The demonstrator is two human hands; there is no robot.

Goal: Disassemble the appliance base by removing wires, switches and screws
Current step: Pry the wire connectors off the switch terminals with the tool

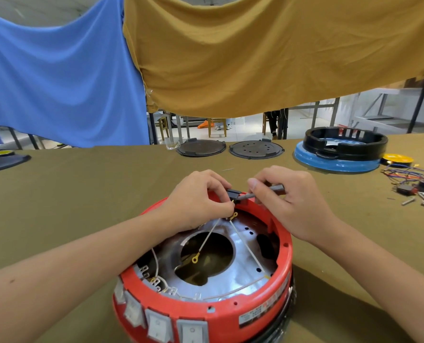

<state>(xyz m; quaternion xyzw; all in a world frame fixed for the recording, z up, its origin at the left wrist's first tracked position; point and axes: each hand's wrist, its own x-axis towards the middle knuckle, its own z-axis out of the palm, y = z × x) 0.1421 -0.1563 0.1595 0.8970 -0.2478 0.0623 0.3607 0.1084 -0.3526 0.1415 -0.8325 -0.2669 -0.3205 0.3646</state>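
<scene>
- Switches (156,326), four white rocker ones, sit in a row in the near wall of the round red plastic appliance base (230,315), which stands upside down on the olive cloth-covered table (82,194), close to the person.
- Inside the base lies a silvery metal plate (243,273) with a large round hole in the middle; small metal terminals (154,280) stand at its near left edge.
- Two thin white wires with yellow ring ends cross the plate: the left wire (207,240) ends over the hole, the right wire (248,248) runs to the near right rim.
- At the far rim of the base, the left hand (198,199) pinches a small black plastic connector block (233,194) between curled fingers and thumb, where the wires come together.
- The right hand (290,196) has its fingers curled round a dark grey tool handle (268,190); the tip of the tool points to the black block and seems to touch it.
- At the right, a heap of loose coloured wires and small black parts (414,181) lies on the table, with some screws beside it.
- Farther, two dark round discs (201,147) (256,149) lie side by side near the far edge of the table.
- To their right, a black plastic ring (344,142) rests on a blue round base (335,163), and a yellow disc (398,159) is just beside it.
- Behind the table hang a blue cloth (57,78) and a mustard cloth (268,50).
</scene>
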